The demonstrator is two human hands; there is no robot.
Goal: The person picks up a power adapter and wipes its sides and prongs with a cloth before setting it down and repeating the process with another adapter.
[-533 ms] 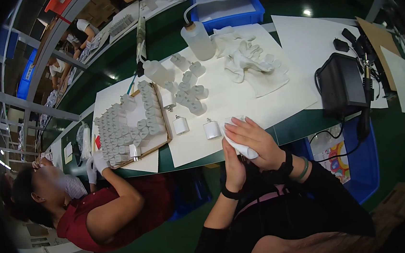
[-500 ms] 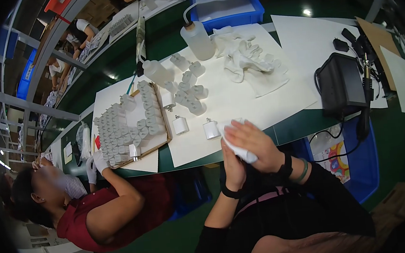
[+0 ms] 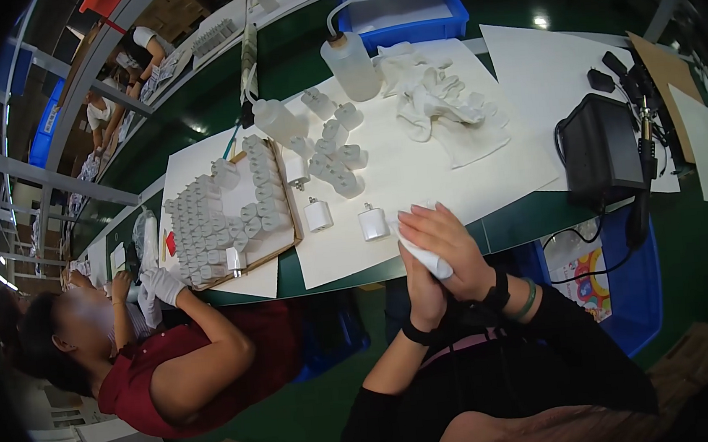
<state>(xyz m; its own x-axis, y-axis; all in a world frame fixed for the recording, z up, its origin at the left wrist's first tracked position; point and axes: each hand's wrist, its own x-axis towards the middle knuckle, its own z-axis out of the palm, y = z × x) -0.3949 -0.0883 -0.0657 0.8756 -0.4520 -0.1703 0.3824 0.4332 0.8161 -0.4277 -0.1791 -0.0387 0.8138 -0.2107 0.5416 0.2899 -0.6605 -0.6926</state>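
A bunched white cloth (image 3: 432, 262) is pressed between my two palms, just over the table's front edge. My left hand (image 3: 425, 295) grips it from below and the left; my right hand (image 3: 447, 242) lies over it with the fingers together. Whatever may be inside the cloth is hidden. Beside my fingertips, a white plug-in power adapter (image 3: 373, 222) lies on the white paper. Another adapter (image 3: 317, 214) lies to its left, and a third (image 3: 297, 172) is near the tray's edge.
On the left, a cardboard tray (image 3: 293, 218) holds many adapters. Two squeeze bottles (image 3: 352, 68), loose adapters (image 3: 336, 174) and crumpled white gloves (image 3: 437, 108) lie farther back. At right stands a black soldering station (image 3: 600, 145). A co-worker's gloved hand (image 3: 162, 284) is left.
My hands and the cloth have shifted slightly right and toward me. The co-worker's bare hand has come up, and a white glove now hangs by their gloved hand.
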